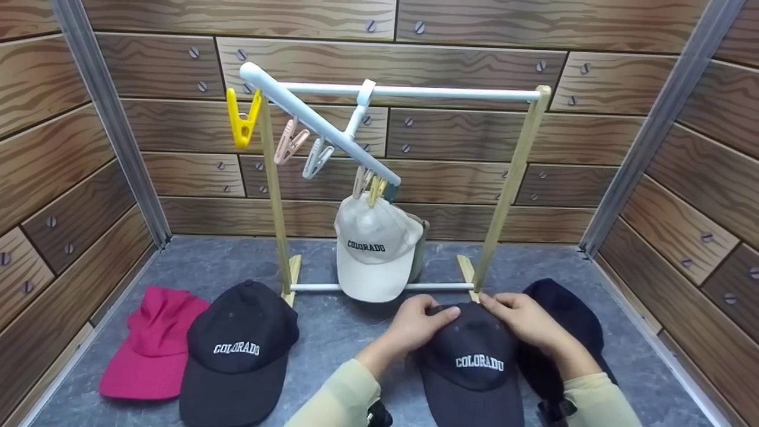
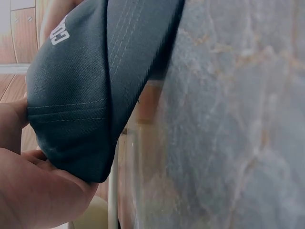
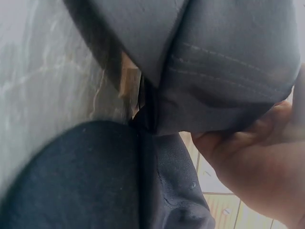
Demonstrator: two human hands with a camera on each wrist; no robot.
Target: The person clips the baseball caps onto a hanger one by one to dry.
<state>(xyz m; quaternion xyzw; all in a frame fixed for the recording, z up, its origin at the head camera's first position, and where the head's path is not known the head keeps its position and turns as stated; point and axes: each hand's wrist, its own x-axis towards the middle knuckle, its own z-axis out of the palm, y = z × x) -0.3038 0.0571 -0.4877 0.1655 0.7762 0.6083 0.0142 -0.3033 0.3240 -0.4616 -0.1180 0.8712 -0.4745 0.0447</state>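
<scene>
Both hands grip a dark navy cap (image 1: pixel 474 338) with white COLORADO lettering, its brim toward the person. My left hand (image 1: pixel 421 323) holds the crown's left side, thumb on top; the left wrist view shows its fingers around the back edge of the cap (image 2: pixel 71 86). On the other side, my right hand (image 1: pixel 528 320) pinches the crown's right rear. In both wrist views the brim tilts close over the grey floor. Just beyond the hands hangs a white COLORADO cap (image 1: pixel 376 237), clipped by a yellow clothespin (image 1: pixel 376 191) and a beige clothespin (image 1: pixel 360 181).
A light-blue clip hanger (image 1: pixel 320 124) hooks over the rack's rail (image 1: pixel 450 92), with yellow (image 1: pixel 243 118), pink (image 1: pixel 290 142) and pale blue (image 1: pixel 318 159) clothespins. A magenta cap (image 1: pixel 148 356) and black cap (image 1: pixel 237 332) lie left, another dark cap (image 1: pixel 563 320) right. An olive cap (image 1: pixel 420 252) hangs behind the white one.
</scene>
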